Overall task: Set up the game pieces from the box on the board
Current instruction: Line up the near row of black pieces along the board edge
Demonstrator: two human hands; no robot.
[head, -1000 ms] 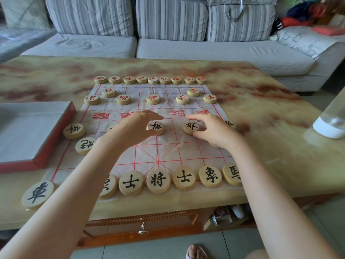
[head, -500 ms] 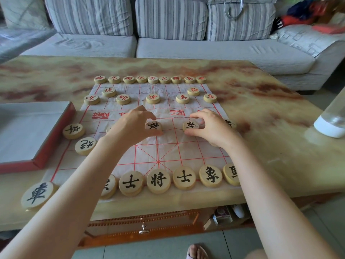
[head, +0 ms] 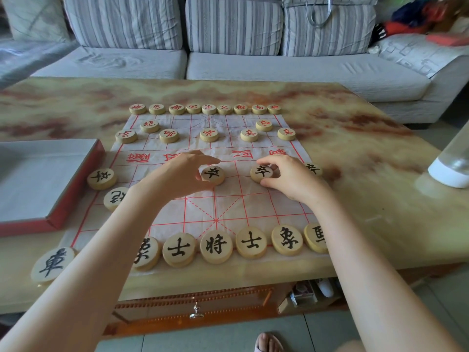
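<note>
Two black-lettered pieces sit mid-board: the left hand (head: pixel 177 174) pinches one disc (head: pixel 212 175), the right hand (head: pixel 289 177) grips the other (head: pixel 261 173), seemingly both resting on the paper board (head: pixel 228 204). Marble-patterned table (head: pixel 355 174), striped sofa (head: pixel 228 34) behind.

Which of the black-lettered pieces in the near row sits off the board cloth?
The far-left disc in the near row. It lies on the bare table past the cloth's corner, apart from the others, which rest along the cloth's near edge.

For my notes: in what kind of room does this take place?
Most likely a home living room: a striped grey sofa stands behind a low marble-look coffee table, and a paper xiangqi board lies on it.
</note>
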